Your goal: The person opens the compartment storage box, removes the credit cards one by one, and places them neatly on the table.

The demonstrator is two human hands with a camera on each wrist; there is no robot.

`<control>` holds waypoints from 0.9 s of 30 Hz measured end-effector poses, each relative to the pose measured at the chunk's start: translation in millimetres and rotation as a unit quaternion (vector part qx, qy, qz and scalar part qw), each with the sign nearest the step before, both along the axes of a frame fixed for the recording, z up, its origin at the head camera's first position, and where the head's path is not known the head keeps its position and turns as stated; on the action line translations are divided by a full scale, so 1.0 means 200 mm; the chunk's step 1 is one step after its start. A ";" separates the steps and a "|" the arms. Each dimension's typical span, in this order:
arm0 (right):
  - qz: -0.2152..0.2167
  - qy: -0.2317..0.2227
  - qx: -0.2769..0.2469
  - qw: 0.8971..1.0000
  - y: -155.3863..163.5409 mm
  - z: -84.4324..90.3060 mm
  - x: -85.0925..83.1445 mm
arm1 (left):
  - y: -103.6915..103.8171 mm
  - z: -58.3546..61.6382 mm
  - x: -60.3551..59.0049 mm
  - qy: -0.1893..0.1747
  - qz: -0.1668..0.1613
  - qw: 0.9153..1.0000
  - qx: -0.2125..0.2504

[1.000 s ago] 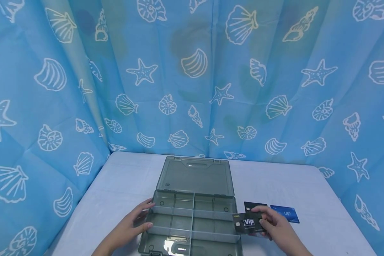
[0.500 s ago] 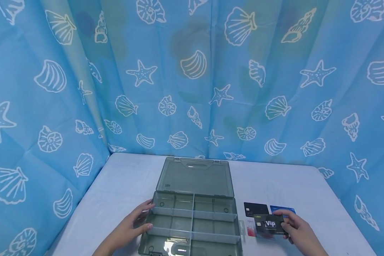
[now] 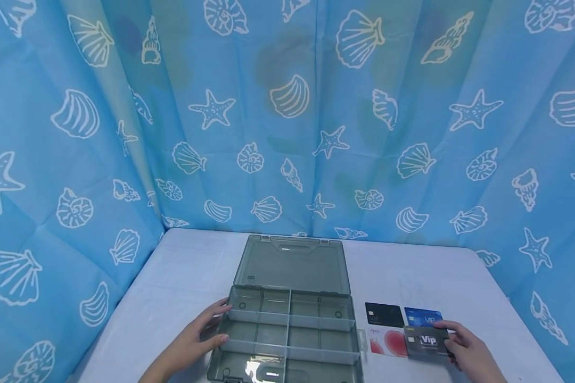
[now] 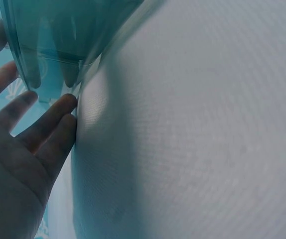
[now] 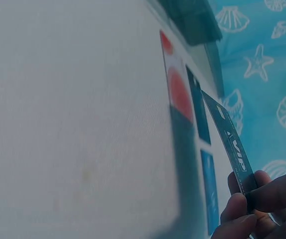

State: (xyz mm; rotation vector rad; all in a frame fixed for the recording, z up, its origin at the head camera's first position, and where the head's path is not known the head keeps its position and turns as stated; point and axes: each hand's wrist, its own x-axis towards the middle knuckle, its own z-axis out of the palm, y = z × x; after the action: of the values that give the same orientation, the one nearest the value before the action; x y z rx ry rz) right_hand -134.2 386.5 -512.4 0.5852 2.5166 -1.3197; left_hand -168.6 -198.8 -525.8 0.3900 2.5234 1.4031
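"VIP" reads on the grey card (image 3: 427, 341), black card (image 3: 384, 314) and blue card (image 3: 424, 318).

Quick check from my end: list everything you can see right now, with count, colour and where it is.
Organizer box: one, translucent grey-green, near middle of the table, lid open and lying back, compartments look empty.
Black card: one, flat on the table right of the box, far row.
Blue card: one, flat, right of the black card.
White and red card: one, flat, near row beside the box.
Dark VIP card: one, dark grey, near row, right of the white and red card, one edge raised off the table.
Table: one, pale grey-white cover.
Curtain: blue with white shells and starfish, behind and at both sides.
Left hand: fingers straight, touching the box's left wall.
Right hand: pinching the dark VIP card's right end.
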 end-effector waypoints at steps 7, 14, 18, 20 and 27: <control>-0.010 -0.019 0.017 1.000 0.09 -0.07 0.00 | 0.01 0.00 0.00 -0.007 0.004 1.000 0.003; 0.015 -0.033 0.079 0.996 0.10 -0.12 -0.02 | 0.00 -0.01 0.00 -0.004 0.004 1.000 0.006; 0.035 -0.038 0.090 0.995 0.09 -0.12 -0.02 | 0.00 -0.01 0.00 -0.001 0.005 1.000 0.006; 0.038 -0.041 0.096 0.994 0.09 -0.12 -0.02 | 0.00 -0.01 0.00 0.004 0.003 1.000 0.005; 0.051 -0.057 0.158 0.984 0.04 -0.09 -0.01 | 0.00 -0.01 0.00 0.009 -0.006 1.000 0.008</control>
State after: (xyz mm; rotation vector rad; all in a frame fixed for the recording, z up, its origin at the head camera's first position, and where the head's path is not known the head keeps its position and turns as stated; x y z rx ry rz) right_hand -135.6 395.1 -529.4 0.5654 2.6375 -0.8320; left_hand -168.1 -199.7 -528.6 0.4208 2.5219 1.4217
